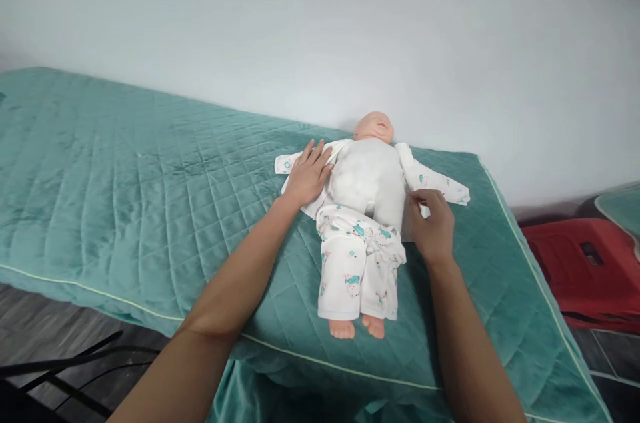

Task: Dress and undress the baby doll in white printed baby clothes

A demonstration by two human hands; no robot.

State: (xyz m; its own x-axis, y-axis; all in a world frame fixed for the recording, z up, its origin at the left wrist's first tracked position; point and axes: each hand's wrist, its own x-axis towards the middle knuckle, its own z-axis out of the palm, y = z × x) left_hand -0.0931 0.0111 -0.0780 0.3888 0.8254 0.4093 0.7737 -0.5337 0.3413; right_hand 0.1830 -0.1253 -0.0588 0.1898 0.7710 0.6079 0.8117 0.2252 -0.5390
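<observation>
A baby doll (367, 173) lies on its back, its white cloth torso bare. A white printed shirt (440, 184) is spread open at its sides, with the sleeves stretched outward. Printed trousers (345, 269) cover its legs, their waist bunched low on the hips; both feet stick out below. My left hand (310, 177) rests flat with fingers apart on the shirt's open front, against the doll's side. On the other side, my right hand (434, 223) is closed in a pinch on the shirt's white edge, beside the doll's hip. Its fingertips are partly hidden.
A teal quilted cover (150, 196) is spread over the bed beneath the doll. The white wall (225, 29) rises right behind the doll's head. A red plastic stool (585, 263) stands beyond the right edge. Black thin bars (75, 363) are at the lower left.
</observation>
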